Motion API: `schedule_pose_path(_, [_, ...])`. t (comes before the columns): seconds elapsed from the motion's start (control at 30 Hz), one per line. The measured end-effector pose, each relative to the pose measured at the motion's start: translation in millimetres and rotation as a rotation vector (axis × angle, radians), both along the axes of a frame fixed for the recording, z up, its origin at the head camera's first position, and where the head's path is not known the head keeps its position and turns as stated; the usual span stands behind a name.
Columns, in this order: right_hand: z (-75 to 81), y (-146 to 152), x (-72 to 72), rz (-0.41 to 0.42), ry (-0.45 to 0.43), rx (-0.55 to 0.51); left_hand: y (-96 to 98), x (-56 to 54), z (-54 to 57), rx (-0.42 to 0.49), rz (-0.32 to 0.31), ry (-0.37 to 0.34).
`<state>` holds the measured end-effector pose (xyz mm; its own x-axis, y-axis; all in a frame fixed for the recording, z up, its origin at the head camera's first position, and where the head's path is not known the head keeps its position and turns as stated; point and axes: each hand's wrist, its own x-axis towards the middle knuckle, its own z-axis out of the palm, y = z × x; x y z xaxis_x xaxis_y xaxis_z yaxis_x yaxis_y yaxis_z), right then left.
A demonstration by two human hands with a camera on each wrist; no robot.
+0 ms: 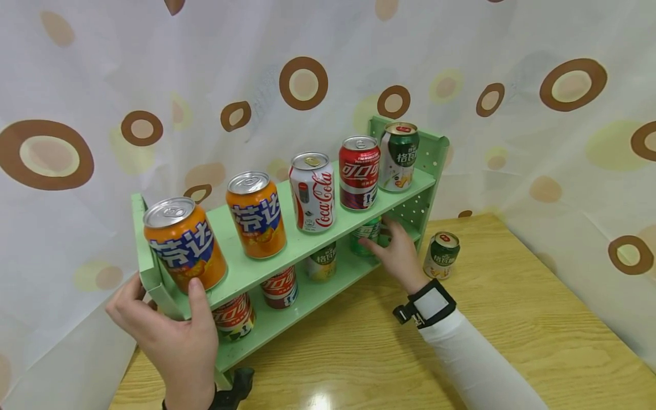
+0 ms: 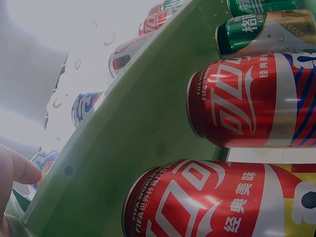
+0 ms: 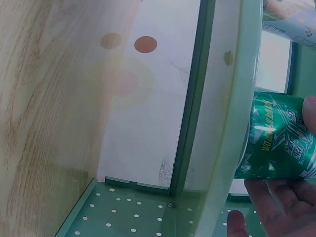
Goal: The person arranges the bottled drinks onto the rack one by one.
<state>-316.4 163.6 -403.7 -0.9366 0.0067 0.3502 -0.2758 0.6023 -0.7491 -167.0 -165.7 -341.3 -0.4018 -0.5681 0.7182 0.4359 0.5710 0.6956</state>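
My left hand (image 1: 174, 336) grips the left end of a light green two-tier shelf (image 1: 271, 285), fingers behind the side panel and thumb at the front edge, just before an orange can (image 1: 191, 250). On the lower tier, toward the right end, my right hand (image 1: 402, 253) holds a green can (image 1: 367, 230) between thumb and fingers; its top is hidden under the upper board. In the right wrist view, fingertips lie along one side of that green can (image 3: 281, 138) and the thumb on its printed front.
Along the upper tier stand another orange can (image 1: 256, 216), a white Coca-Cola can (image 1: 312, 193), a red can (image 1: 360, 173) and a green-and-white can (image 1: 398, 156). Below are red cans (image 2: 247, 101) and a green-and-gold can (image 1: 322, 263). Another green-and-white can (image 1: 442, 256) stands on the wooden table (image 1: 512, 319).
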Motion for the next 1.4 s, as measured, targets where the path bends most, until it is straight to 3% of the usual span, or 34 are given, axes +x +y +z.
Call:
schedule_pose_path(0.57, [0.8, -6, -4.0, 0.053, 0.009, 0.015, 0.7, 0.0, -0.6, 0.003, 0.006, 0.010])
schedule_pose_path(1.4, [-3.0, -12, -0.8, 0.029, -0.016, 0.000, 0.8, -0.4, -0.1, -0.003, 0.003, 0.011])
